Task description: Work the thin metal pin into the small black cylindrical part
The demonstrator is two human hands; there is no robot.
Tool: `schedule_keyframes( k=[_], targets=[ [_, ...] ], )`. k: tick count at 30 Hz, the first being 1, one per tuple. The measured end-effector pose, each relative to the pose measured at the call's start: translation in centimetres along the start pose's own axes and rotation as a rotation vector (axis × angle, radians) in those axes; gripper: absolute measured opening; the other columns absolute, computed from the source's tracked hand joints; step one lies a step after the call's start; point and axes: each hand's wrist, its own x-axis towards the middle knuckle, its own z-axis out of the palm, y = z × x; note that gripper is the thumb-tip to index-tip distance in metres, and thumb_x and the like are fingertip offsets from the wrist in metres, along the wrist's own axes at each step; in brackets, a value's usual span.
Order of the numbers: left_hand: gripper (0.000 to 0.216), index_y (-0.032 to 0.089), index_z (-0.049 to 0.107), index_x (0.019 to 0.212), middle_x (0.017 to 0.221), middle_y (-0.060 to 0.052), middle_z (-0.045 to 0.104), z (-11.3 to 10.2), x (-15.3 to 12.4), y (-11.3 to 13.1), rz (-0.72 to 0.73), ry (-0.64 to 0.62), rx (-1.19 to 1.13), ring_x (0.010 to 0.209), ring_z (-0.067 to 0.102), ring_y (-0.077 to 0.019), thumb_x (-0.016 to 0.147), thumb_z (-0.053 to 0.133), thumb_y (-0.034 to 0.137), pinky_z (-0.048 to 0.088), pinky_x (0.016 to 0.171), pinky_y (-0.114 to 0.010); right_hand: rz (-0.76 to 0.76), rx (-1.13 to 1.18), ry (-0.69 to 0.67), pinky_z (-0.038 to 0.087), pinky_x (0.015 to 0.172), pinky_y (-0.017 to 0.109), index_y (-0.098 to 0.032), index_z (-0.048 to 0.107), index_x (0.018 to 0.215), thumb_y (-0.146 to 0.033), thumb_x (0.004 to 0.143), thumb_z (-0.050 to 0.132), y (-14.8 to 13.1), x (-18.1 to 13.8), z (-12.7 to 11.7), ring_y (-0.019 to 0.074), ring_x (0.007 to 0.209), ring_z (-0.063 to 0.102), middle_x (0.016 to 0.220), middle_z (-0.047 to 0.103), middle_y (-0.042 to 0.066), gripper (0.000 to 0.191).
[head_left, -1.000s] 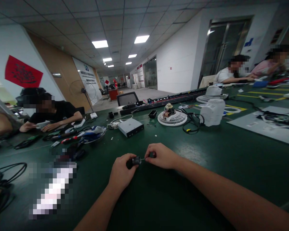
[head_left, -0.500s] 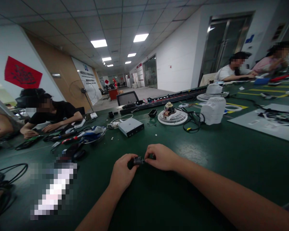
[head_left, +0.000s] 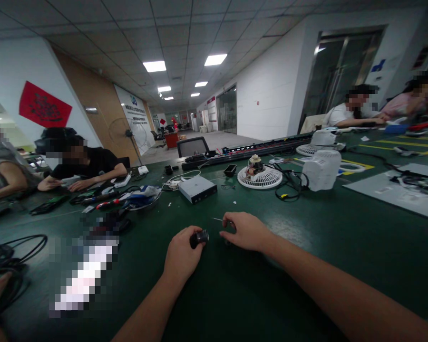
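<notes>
My left hand (head_left: 183,254) grips a small dark cylindrical part (head_left: 201,237) between thumb and fingers, its shiny end facing right. To its right, my right hand (head_left: 248,231) is curled around a thin metal tool (head_left: 217,219). The tool's slender tip sticks out leftward past the index finger, and the rest is hidden by the fingers, so its kind cannot be made out. A gap separates the tool from the dark part. Both hands are just above the green tabletop (head_left: 214,294).
Ahead sit a grey disc drive (head_left: 198,189), a small black tray (head_left: 230,170), a white fan grille with motor (head_left: 259,177) and a white plastic housing (head_left: 321,170). Black cables (head_left: 17,251) lie at left. A co-worker in black (head_left: 89,164) sits at far left; others sit at right.
My right hand has drawn back to the right, away from the dark part, and a thin metal tip now shows. My left hand still holds the part. The view has shifted slightly.
</notes>
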Motion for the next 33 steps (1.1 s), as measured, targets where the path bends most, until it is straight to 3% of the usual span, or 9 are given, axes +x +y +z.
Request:
schedule_keyframes(
  k=[2, 7, 13, 17, 21, 33],
  targets=[
    [0.024, 0.025, 0.067, 0.099, 0.098, -0.003, 0.071, 0.0, 0.0, 0.1, 0.000, 0.004, -0.002, 0.091, 0.065, -0.0223, 0.076, 0.066, 0.019, 0.050, 0.082, -0.038, 0.003, 0.014, -0.081, 0.038, 0.056, 0.027, -0.023, 0.067, 0.095, -0.051, 0.076, 0.065, 0.1, -0.1, 0.0, 0.0198, 0.071, 0.062, 0.084, 0.068, 0.005, 0.033],
    [0.022, 0.025, 0.067, 0.098, 0.097, -0.003, 0.070, 0.0, -0.1, 0.4, 0.015, -0.012, -0.005, 0.091, 0.065, -0.0215, 0.077, 0.065, 0.019, 0.050, 0.081, -0.036, -0.043, 0.036, -0.180, 0.039, 0.055, 0.027, -0.023, 0.069, 0.086, -0.041, 0.075, 0.068, 0.3, -0.2, 0.2, 0.0185, 0.069, 0.063, 0.079, 0.069, 0.003, 0.021],
    [0.023, 0.024, 0.066, 0.100, 0.100, -0.004, 0.070, 0.1, -0.1, 0.4, 0.028, -0.056, 0.009, 0.095, 0.064, -0.0222, 0.078, 0.064, 0.022, 0.050, 0.082, -0.036, -0.098, 0.097, -0.068, 0.042, 0.060, 0.027, -0.024, 0.070, 0.085, -0.034, 0.073, 0.070, 0.0, -0.1, 0.1, 0.0178, 0.072, 0.063, 0.084, 0.070, 0.002, 0.016],
    [0.024, 0.025, 0.066, 0.103, 0.103, -0.004, 0.069, -0.1, -0.1, 0.4, 0.045, -0.091, 0.000, 0.097, 0.064, -0.0224, 0.079, 0.062, 0.024, 0.049, 0.084, -0.037, -0.060, 0.251, 0.002, 0.046, 0.060, 0.026, -0.022, 0.072, 0.098, -0.026, 0.077, 0.064, -0.2, 0.0, 0.2, 0.0153, 0.068, 0.063, 0.082, 0.072, 0.002, 0.023],
    [0.026, 0.025, 0.066, 0.103, 0.103, -0.003, 0.069, -0.1, -0.2, 0.6, 0.049, -0.114, -0.017, 0.097, 0.063, -0.0221, 0.078, 0.062, 0.023, 0.048, 0.086, -0.037, -0.090, 0.420, 0.071, 0.051, 0.073, 0.027, -0.021, 0.072, 0.104, -0.016, 0.078, 0.060, -0.1, 0.3, 0.6, 0.0165, 0.082, 0.067, 0.094, 0.074, 0.003, 0.028],
    [0.026, 0.025, 0.067, 0.102, 0.101, -0.002, 0.070, -0.2, -0.4, 1.2, 0.029, -0.139, -0.032, 0.095, 0.064, -0.0220, 0.076, 0.063, 0.023, 0.048, 0.084, -0.036, -0.236, 0.514, -0.006, 0.049, 0.090, 0.032, -0.022, 0.070, 0.110, -0.019, 0.088, 0.053, -0.3, 0.3, 1.1, 0.0193, 0.101, 0.066, 0.107, 0.072, 0.003, 0.029]
  ],
)
